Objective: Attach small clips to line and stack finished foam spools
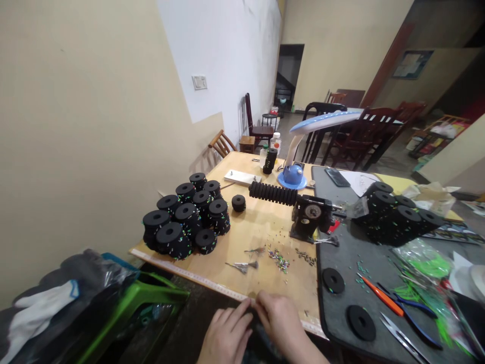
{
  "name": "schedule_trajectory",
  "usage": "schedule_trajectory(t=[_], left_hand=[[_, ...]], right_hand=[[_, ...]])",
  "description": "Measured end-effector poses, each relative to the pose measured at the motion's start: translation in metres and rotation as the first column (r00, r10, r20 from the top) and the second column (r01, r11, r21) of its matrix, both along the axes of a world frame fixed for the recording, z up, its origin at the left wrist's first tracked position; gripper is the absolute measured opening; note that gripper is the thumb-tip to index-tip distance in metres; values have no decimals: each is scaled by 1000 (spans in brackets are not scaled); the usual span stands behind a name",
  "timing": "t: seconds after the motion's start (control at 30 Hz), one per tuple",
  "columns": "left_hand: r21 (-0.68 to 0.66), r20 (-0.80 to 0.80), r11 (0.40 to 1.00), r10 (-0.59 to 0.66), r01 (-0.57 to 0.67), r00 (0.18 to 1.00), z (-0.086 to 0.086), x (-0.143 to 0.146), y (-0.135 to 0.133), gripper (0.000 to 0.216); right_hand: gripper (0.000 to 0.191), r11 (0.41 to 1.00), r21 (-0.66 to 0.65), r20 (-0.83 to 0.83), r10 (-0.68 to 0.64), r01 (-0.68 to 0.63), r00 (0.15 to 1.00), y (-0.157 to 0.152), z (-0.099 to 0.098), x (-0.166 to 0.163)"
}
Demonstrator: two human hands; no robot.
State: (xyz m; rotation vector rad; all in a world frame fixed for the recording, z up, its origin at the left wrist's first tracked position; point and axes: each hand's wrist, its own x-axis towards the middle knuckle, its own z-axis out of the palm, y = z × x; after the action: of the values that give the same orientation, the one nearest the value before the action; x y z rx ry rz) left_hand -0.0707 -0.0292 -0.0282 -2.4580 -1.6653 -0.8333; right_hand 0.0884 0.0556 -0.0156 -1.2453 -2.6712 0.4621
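Note:
My left hand point(228, 334) and my right hand point(281, 319) are close together at the table's front edge. Both have their fingers bent into a pinch, thumbs and fingertips nearly meeting. Whatever lies between them is too small or hidden to make out. Just beyond the fingertips is a heap of small coloured beads point(279, 260), with small dark metal pieces point(306, 257) to its right. Bundles of thin wire-like pieces point(242, 266) lie left of the beads. Farther back stands a small black machine point(311, 215) with a row of black foam rings point(273, 193) sticking out leftward.
Stacked black foam spools point(187, 215) dotted with coloured bits fill the table's left; more spools point(397, 215) stand right. A blue lamp point(292, 177) is behind the machine. Orange-handled tool point(382, 297), pliers point(413, 313), scissors point(403, 337) and loose foam discs point(360, 322) lie on the grey mat.

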Motion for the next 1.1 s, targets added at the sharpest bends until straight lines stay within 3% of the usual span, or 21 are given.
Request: schedule_trajectory(t=[0.2,0.43,0.7,0.9,1.1], left_hand=[[-21,-166,999,36,-40,986,-4,2,-4,31],[-25,-351,998,38,-50,936,-4,4,-5,41],[21,-376,997,74,-71,924,-9,10,-4,41],[27,-407,997,74,-69,911,-10,13,-4,38],[29,-334,998,61,-55,940,-5,12,-1,36]], right_hand=[[12,998,-52,-10,-29,29,1000,0,7,2],[17,982,-177,-7,-71,69,997,5,30,32],[17,956,-237,17,-171,170,985,1,27,57],[16,946,-222,54,-229,236,972,-5,23,64],[17,954,-177,84,-231,243,969,-10,17,67]])
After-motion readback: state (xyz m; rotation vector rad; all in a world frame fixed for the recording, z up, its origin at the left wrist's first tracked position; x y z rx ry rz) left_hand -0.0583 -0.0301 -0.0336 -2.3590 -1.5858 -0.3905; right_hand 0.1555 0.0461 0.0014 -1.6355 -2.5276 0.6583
